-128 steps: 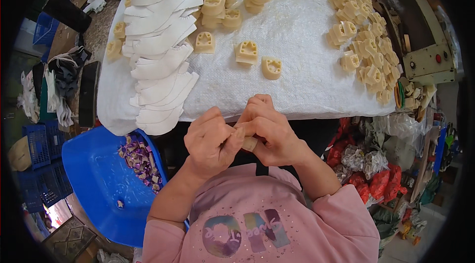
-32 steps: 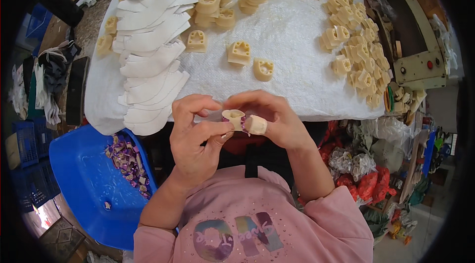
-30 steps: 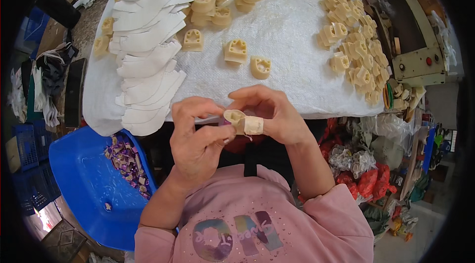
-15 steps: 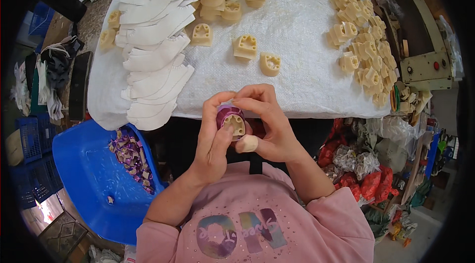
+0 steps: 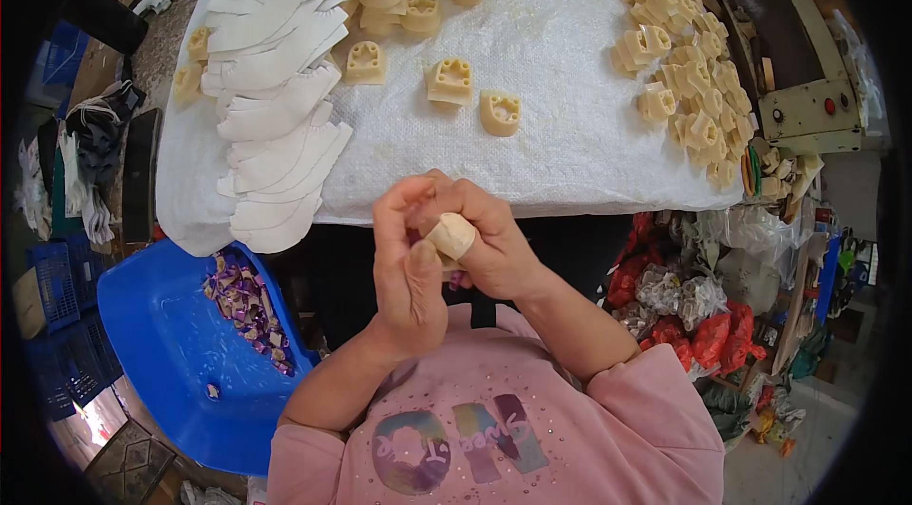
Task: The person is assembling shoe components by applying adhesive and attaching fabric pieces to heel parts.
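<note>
The table (image 5: pixel 570 77) is covered with a white woven cloth carrying scattered cream moulded blocks (image 5: pixel 499 113) and a stack of white curved sheets (image 5: pixel 275 96) along its left side; a blue tub (image 5: pixel 161 353) with purple scraps stands below its left corner. Both hands work close to the chest below the table edge: half a second ago a purple-centred piece faced the camera, and now only the small cream piece (image 5: pixel 450 235) shows, so the part has been turned. The left hand (image 5: pixel 408 267) and right hand (image 5: pixel 489 239) both close their fingers on this piece
</note>
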